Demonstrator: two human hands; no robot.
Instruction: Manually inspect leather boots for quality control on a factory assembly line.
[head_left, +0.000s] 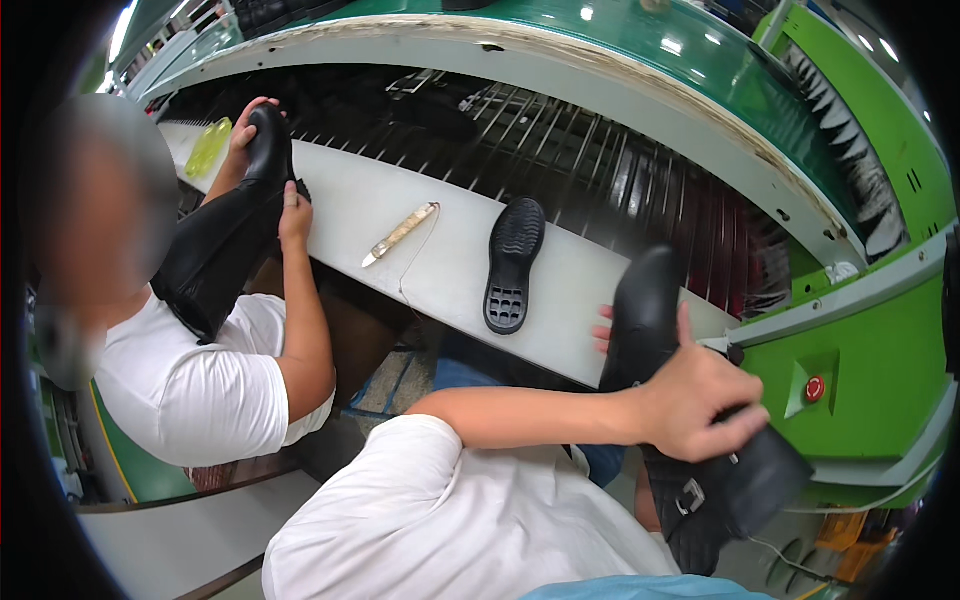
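Observation:
A tall black boot (640, 310) with a metal buckle on its strap is held in front of me at the right, toe pointing away. My left hand (705, 405) reaches across and is closed around its shaft. My right hand (602, 330) supports the foot from beneath. Only its fingertips show plainly at the boot's left side; the boot hides the rest. Nearest on the white work surface is a loose black sole (515, 265), tread pattern and open grid heel facing up. Left of it lies a slim tool wrapped in pale tape (400, 234), with a thin cord.
A co-worker in a white shirt (210, 380) sits at the left, both hands on another black boot (265, 150). A yellow-green transparent object (208, 147) lies beyond. Behind the white ledge (370, 185) runs a metal roller conveyor (560, 135). A green machine (850, 380) with a red button stands right.

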